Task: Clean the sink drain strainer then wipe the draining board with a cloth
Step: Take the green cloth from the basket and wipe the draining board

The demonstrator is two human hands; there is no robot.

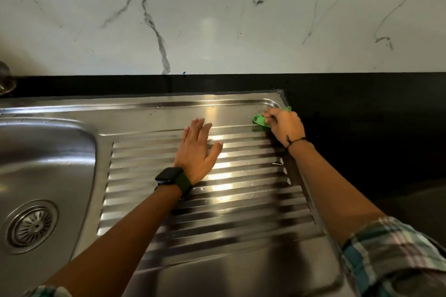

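The ribbed steel draining board fills the middle of the view. At its far right corner my right hand presses a green cloth against the board, fingers closed over it so most of the cloth is hidden. My left hand, with a black watch on the wrist, rests flat and open on the ridges near the board's centre, holding nothing. The round metal drain strainer sits in the sink bowl at the lower left, away from both hands.
A black countertop runs behind and to the right of the board. A white marble-patterned wall rises behind it. Part of a tap base shows at the far left edge.
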